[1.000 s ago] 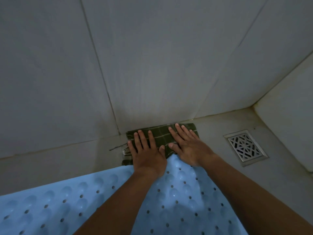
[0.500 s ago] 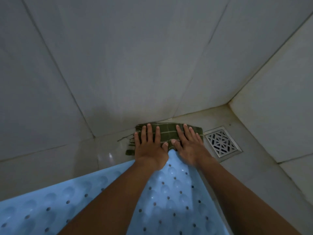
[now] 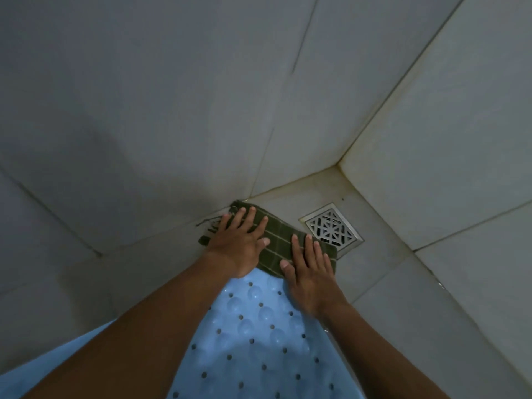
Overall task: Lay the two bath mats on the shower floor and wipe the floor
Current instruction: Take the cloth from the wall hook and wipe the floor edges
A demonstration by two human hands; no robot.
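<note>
A dark green checked cloth point(image 3: 280, 236) lies flat on the pale shower floor point(image 3: 383, 272), along the foot of the back wall. My left hand point(image 3: 240, 240) presses on its left part with straight, spread fingers. My right hand point(image 3: 309, 267) presses on its right end the same way. A light blue bath mat point(image 3: 259, 341) with round bumps and small holes lies under my forearms, its far corner reaching the cloth. Only this one mat is in view.
A square metal drain grate point(image 3: 331, 227) sits in the floor just right of the cloth, near the corner. Tiled walls point(image 3: 172, 110) rise behind and on the right point(image 3: 446, 125). Bare floor shows left of the mat.
Both hands have slid the cloth to the right along the wall, so its right end now lies next to the drain. The view has swung toward the corner.
</note>
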